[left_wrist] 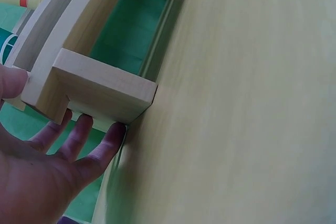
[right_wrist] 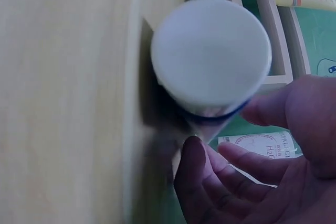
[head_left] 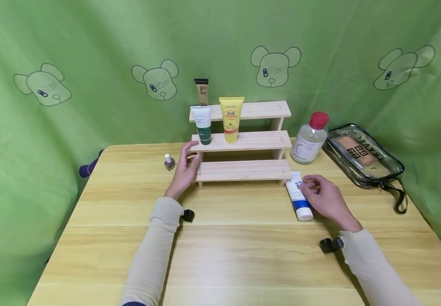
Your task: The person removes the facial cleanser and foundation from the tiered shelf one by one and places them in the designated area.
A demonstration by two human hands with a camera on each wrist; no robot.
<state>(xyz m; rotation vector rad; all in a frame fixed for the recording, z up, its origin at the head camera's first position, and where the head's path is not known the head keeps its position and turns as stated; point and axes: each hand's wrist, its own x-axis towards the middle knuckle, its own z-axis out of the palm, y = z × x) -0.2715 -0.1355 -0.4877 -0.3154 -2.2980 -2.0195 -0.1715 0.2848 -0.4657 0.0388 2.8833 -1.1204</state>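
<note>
White-and-blue tube (head_left: pixel 298 196) under curled right hand (head_left: pixel 325 199); left hand (head_left: pixel 185 170) flat against wooden rack (head_left: pixel 243 170)

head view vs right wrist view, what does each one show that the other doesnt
Only the head view shows the left hand resting against the left end of the three-tier pale wooden shelf, the small brown nail polish bottle, the white and dark green tube, the clear zip pouch and the green cartoon backdrop.

Only the right wrist view shows the round white cap of the white and blue tube end-on.

Both show the right hand at the white and blue tube, the yellow tube, the red-capped clear bottle and the light wooden table.
</note>
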